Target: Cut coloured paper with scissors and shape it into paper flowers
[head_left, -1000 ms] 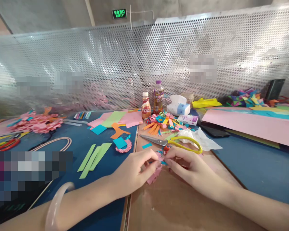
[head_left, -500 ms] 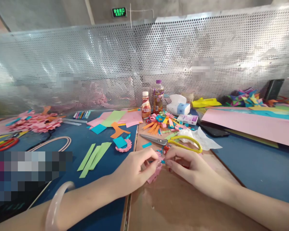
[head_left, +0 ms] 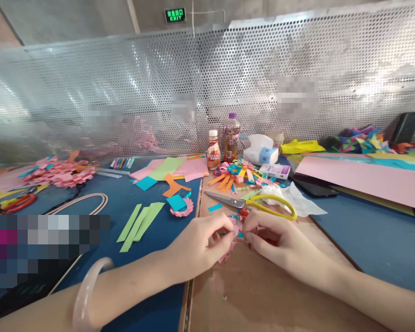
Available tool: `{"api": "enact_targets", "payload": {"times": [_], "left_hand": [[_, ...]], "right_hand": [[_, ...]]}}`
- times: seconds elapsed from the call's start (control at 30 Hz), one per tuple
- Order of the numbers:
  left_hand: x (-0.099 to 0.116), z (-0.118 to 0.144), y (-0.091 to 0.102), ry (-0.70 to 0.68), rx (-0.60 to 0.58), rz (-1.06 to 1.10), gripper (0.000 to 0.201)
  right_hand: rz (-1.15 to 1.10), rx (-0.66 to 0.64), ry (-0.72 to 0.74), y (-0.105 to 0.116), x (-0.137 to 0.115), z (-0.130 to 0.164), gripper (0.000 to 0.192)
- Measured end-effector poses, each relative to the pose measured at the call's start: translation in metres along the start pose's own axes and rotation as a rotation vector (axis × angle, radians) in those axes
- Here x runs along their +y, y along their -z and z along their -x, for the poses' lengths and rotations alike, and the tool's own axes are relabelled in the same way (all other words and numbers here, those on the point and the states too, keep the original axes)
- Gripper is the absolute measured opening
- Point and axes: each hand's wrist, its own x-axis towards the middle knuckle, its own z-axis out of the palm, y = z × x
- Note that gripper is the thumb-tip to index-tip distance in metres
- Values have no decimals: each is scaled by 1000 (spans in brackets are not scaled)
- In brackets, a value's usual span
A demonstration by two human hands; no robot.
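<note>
Both my hands meet over the brown board in the middle, pinching a fringed pink paper strip with a bit of blue showing on it. My left hand grips it between thumb and forefinger from the left. From the right, my right hand pinches its other side; fingers hide most of the strip. Just beyond my right hand lie scissors with yellow handles, blades pointing left. A small blue paper piece rests beside the blades. To the left is a pink fringed ring with a blue square over it.
Green strips lie left on the blue tabletop. Behind stand a coffee bottle, a purple-capped bottle and a tissue pack. Paper flowers, crumpled tissue, a phone and pink sheets spread rightward. A perforated metal panel closes the back.
The whole view has shifted slightly, so things sit a little further right. My hands keep the same pinch on the pink paper strip, with only slight finger movement.
</note>
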Motion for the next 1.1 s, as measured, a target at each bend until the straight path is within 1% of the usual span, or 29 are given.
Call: {"api": "enact_targets", "payload": {"times": [0.1, 0.17, 0.23, 0.3, 0.37, 0.43, 0.57, 0.73, 0.9, 1.1], "left_hand": [[1, -1, 2, 53, -10, 26, 23], [0, -2, 2, 101, -7, 84, 28], [-3, -3, 1, 146, -19, 192, 30], [-5, -3, -1, 183, -59, 316, 30], [-8, -4, -3, 208, -96, 389, 28], [-9, -4, -4, 217, -111, 406, 25], [-11, -4, -5, 222, -97, 414, 19], [-13, -4, -6, 201, -75, 419, 21], [-12, -4, -6, 222, -101, 465, 24], [-13, -5, -4, 253, -122, 519, 19]], "right_hand": [[43, 11, -11, -1, -2, -1, 9], [83, 21, -10, -2, -4, -1, 9], [114, 26, 15, -4, -4, -1, 9], [124, 27, 41, -5, -3, -1, 9], [129, 29, 50, -5, -1, 0, 9], [133, 26, 52, -5, 0, 0, 10], [126, -6, 62, -3, -2, 1, 12], [106, -22, 51, -2, -4, -1, 10], [87, -37, 53, -2, -2, 0, 11], [105, -51, 122, -3, -1, 1, 11]]}}
